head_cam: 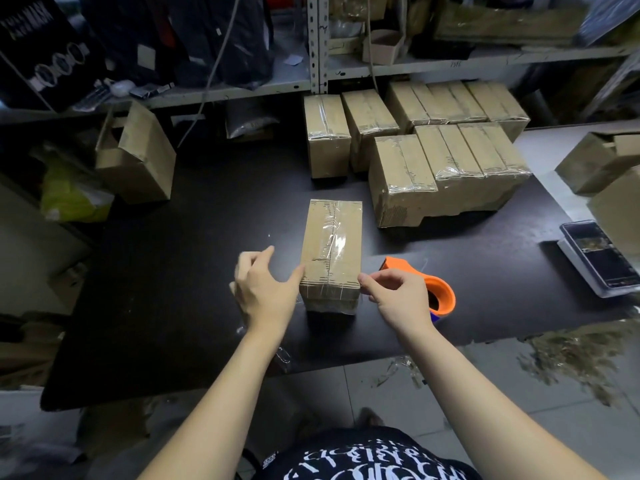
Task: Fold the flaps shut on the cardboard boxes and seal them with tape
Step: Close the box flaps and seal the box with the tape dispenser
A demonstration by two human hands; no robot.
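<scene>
A closed cardboard box (331, 244) lies lengthwise on the black table (173, 271), with clear tape running along its top seam. My left hand (265, 285) is at its near left corner, thumb touching the edge and fingers relaxed. My right hand (398, 292) is at the near right corner, with thumb and forefinger pinched at the box edge, seemingly on the tape end. An orange tape dispenser (438, 289) rests on the table just behind my right hand.
Several taped boxes (446, 168) are stacked at the back right under a metal shelf (242, 90). An open box (138, 157) stands at the back left. A phone (599, 254) lies on a tray at right. More open boxes (602, 161) sit far right.
</scene>
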